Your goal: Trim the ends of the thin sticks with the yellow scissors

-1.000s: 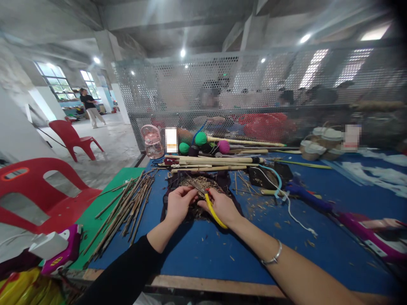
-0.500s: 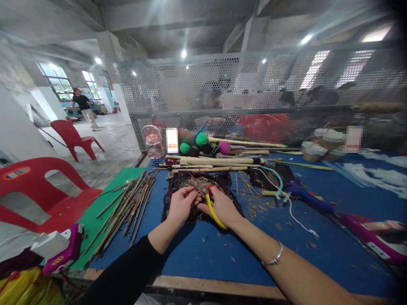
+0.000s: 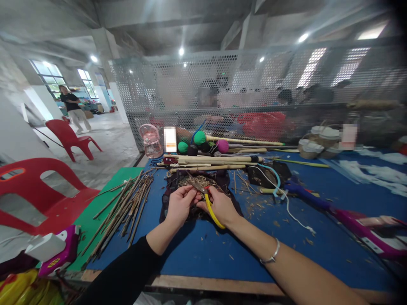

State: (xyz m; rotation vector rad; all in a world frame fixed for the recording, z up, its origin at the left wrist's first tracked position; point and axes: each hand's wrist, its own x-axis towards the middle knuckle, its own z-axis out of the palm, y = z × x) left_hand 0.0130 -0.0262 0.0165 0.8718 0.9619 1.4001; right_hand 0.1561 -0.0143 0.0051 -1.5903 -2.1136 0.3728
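Note:
My right hand [image 3: 221,206] is closed round a pair of scissors [image 3: 213,212] with yellow and red handles. Their metal blades point up and to the left, close to my left fingertips. The fingers of my left hand [image 3: 178,204] are pinched together; what they hold, if anything, is too small to make out. Both hands are over a dark cloth [image 3: 225,180] heaped with small brown plant clippings [image 3: 187,181].
Thin brown sticks [image 3: 127,212] lie in a bundle on the left. Behind the cloth are pale canes [image 3: 219,161], balls of green yarn [image 3: 199,137] and a pink water bottle [image 3: 151,142]. A glue gun [image 3: 365,233] and white cord [image 3: 289,207] lie on the right.
My hands and the scissors keep nearly the same position over the clippings. The view has shifted slightly. In the background, the walking person now stands with arms folded, farther left.

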